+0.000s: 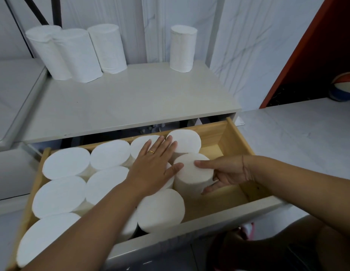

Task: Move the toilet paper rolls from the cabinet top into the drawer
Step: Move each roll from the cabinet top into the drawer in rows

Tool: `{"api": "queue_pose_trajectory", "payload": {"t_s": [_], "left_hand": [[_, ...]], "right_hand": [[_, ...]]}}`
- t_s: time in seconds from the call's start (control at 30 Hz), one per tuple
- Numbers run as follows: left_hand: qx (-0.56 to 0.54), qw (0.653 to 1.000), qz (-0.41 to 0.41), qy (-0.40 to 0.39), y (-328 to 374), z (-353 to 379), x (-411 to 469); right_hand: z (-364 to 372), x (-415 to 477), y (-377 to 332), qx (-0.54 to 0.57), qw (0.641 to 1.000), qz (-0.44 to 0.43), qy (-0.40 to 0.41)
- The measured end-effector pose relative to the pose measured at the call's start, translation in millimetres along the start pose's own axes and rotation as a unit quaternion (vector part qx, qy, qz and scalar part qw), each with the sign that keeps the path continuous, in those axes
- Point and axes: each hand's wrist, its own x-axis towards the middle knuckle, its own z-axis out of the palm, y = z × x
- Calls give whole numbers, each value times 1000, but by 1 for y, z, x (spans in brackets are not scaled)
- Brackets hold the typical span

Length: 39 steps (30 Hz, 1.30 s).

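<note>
Nearest the lens, the left forearm (88, 227) crosses the open drawer (238, 138) from the lower left. I see the left hand (153, 167) lying palm down on the tops of the packed rolls (66, 163), its fingers (166, 145) straight and spread, a gold ring (150, 152) on one of them. Its thumb touches the top edge of the held roll (191, 169). From the right side the right hand (227, 176) grips that roll, thumb laid over its top rim and the other fingers curled round its side lower down. The held roll stands upright inside the drawer at the right edge of the pack, just beside one roll in the back row and another toward the front. Bare wooden drawer floor shows to its right. The packed rolls all stand on end, touching one another and filling the left and middle of the drawer. Behind the drawer, on the pale cabinet top (131, 98), four more stand upright: three rolls (80, 55) close together at the back left, and a lone roll (183, 48) well apart from them at the back right. I can make out a striped ball (344, 87) at the far right edge, partly cut off.
</note>
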Motion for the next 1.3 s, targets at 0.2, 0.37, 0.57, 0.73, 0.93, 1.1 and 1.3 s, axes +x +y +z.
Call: {"api": "queue_pose_trajectory", "payload": {"t_s": [0.2, 0.37, 0.57, 0.73, 0.93, 1.1, 1.3], "left_hand": [[6, 1000, 3, 2, -1, -1, 1], [2, 1000, 9, 19, -7, -1, 13], [23, 997, 40, 69, -7, -6, 41], [-26, 995, 66, 71, -5, 0, 47], [-12, 993, 99, 68, -8, 0, 50], [10, 992, 95, 83, -7, 5, 52], [23, 993, 85, 76, -6, 1, 51]], "right_hand": [[10, 8, -13, -112, 992, 4, 60], [4, -19, -77, -474, 857, -44, 197], [-30, -27, -198, -386, 777, -316, 385], [-68, 8, -283, -405, 690, -377, 466], [-95, 49, -345, -413, 682, -347, 494], [-103, 76, -359, -377, 704, -344, 494], [-104, 75, -358, -360, 708, -347, 499]]}}
